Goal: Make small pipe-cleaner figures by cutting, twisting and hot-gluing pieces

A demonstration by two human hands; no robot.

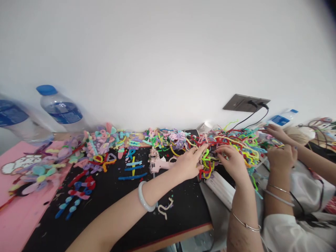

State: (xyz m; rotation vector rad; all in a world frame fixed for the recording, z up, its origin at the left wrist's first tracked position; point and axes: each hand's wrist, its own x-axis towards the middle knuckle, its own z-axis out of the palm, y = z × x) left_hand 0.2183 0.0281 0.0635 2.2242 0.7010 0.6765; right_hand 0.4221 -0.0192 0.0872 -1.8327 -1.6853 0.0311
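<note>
A tangled pile of many-coloured pipe cleaners [248,147] lies against the wall, and both my hands reach into it. My left hand [190,162], below a pale bangle, lies over the pile's left side with fingers stretched out and apart, touching red and yellow pipe cleaners [207,169]. Just to its right, my right hand [231,159] has its fingers curled in towards the thumb at the pile's edge. What its fingertips hold, if anything, is too small to make out. Beside my left wrist a pale pink glue gun [160,164] rests on the black mat.
Blue and yellow strips [133,167] and finished fuzzy shapes [81,187] lie leftwards on the black mat [183,206]. Water bottles [61,108] stand at far left. A white power strip [220,189] lies below my right hand. At right, a co-worker's hands [282,157] reach in close by.
</note>
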